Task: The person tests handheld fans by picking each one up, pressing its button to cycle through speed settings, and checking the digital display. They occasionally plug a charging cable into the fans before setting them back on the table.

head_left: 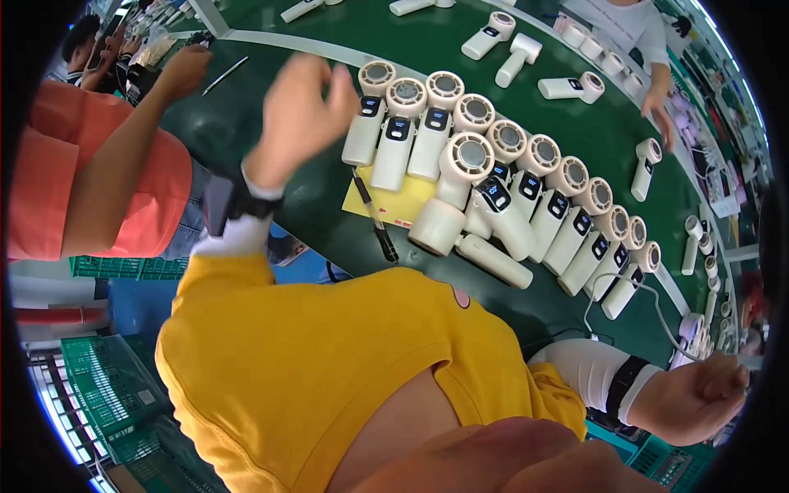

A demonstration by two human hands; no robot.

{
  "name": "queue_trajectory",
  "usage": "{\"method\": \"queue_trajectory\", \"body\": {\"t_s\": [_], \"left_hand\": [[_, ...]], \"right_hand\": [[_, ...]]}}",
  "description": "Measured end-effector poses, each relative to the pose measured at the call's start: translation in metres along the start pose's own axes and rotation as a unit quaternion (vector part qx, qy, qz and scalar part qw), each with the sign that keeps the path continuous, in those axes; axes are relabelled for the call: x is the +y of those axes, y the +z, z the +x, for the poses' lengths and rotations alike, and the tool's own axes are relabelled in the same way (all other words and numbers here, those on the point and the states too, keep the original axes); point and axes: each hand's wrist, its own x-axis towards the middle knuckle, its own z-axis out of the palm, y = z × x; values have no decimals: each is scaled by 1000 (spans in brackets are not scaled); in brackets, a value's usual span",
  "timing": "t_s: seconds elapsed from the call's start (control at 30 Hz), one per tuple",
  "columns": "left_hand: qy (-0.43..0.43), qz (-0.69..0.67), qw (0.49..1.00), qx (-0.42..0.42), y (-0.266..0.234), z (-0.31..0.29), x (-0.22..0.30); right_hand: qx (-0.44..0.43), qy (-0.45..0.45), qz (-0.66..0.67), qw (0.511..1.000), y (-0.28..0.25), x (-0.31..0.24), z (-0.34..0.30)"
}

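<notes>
My left hand (304, 119) is raised over the table, left of the nearest upright fans, thumb apart from the fingers, with nothing visible in it. At the far right, my right hand (690, 401) is closed; a thin white cable (662, 319) runs up to its fingers. Between my hands stretches a slanting row of white handheld fans (559, 222) with round grilles and small lit screens. In front of them, a fan (436, 226) lies on its side near a white handle (495, 261). A yellow sheet (399, 201) lies under a black pen (376, 218).
On the green table (304, 226), more fans (567, 87) lie scattered on the far side. A person in orange (123, 181) sits at the left; another person's hand (657, 111) rests at the far right edge. Green crates (103, 378) stand at the lower left.
</notes>
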Motion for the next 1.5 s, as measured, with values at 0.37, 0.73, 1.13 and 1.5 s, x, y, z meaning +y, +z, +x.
{"method": "queue_trajectory", "body": {"t_s": [0.37,0.73,1.13,1.5], "left_hand": [[-203,-132,921,-305,22,-33,-37],[49,-420,868,-261,-30,3,128],[473,-395,785,-62,10,0,149],[-16,-733,470,-493,0,-20,161]], "right_hand": [[-45,18,-108,993,12,6,-16],[-338,149,26,929,75,68,-67],[-187,514,183,817,80,44,-75],[-296,-1,-16,955,68,52,-75]]}}
